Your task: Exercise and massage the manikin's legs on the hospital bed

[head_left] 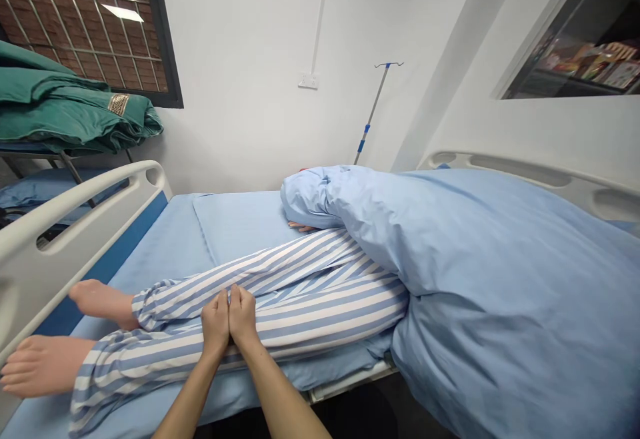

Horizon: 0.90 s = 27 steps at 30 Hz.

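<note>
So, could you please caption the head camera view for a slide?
Left hand and right hand rest on blue-and-white striped pyjama trousers on a hospital bed.

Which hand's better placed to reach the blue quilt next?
Probably the right hand. It rests on the striped trousers on the side nearer the blue quilt, with nothing between. The left hand lies further off, and the right hand is in its way.

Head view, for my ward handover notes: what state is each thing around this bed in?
Left hand: open, on the striped trousers
Right hand: open, on the trousers too
Bare feet: uncovered
Bed side rail: raised
Blue quilt: covering the upper body
IV pole: upright
Green blanket: folded in a pile
</note>
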Motion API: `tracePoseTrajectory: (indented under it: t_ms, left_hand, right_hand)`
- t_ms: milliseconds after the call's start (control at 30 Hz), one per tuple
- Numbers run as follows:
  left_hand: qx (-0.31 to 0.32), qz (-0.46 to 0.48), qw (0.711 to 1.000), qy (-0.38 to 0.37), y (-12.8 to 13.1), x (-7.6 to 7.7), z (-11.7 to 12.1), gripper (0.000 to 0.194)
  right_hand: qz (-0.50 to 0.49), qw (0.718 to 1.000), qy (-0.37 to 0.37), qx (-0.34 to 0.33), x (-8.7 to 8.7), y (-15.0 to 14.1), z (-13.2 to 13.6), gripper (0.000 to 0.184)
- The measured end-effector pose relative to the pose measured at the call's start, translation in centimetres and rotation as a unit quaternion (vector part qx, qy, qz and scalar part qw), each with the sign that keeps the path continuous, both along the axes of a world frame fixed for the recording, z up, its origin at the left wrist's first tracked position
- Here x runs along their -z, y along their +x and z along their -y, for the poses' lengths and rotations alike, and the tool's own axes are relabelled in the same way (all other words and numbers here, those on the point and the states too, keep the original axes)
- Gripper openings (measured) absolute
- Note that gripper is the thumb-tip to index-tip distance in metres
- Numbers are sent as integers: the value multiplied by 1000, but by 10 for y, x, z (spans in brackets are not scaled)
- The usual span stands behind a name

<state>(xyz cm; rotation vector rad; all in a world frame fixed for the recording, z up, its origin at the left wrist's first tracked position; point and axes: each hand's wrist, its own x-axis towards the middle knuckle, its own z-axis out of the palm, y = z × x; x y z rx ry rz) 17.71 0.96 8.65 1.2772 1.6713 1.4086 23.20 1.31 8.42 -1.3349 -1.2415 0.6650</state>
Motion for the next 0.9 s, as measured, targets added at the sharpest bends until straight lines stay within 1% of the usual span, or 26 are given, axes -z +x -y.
tracePoseTrajectory:
  t_ms: [67,167,267,367,467,633,733,800,900]
  left_hand:
    - [17,-40,999,6,-3,2,2,40]
    - [35,-80,996,15,-4,1,2,42]
    - [62,-110,992,24,-3,1,2,43]
    - [81,-135,987,27,-3,4,2,43]
    - [90,-155,984,25,-1,5,2,42]
    - [83,-179,980,16,2,5,4,43]
    - [85,-164,983,9,4,4,3,43]
    - [91,-136,987,-5,8,1,2,42]
    - [92,-55,994,-31,19,-7,-2,40]
  right_hand:
    - [-7,1000,1,8,0,0,0,40]
    - [2,1000,-8,12,-1,2,-1,41]
    - [74,997,-19,6,-9,9,0,42]
    - [174,985,-7,-8,-19,18,4,41]
    - [221,975,-2,-21,-20,25,8,42]
    - [202,979,-9,-19,-5,31,11,42]
    - [185,983,-13,-5,-2,32,11,43]
    - [163,987,-15,-4,-3,32,11,43]
    - [91,996,-8,-8,-3,35,9,42]
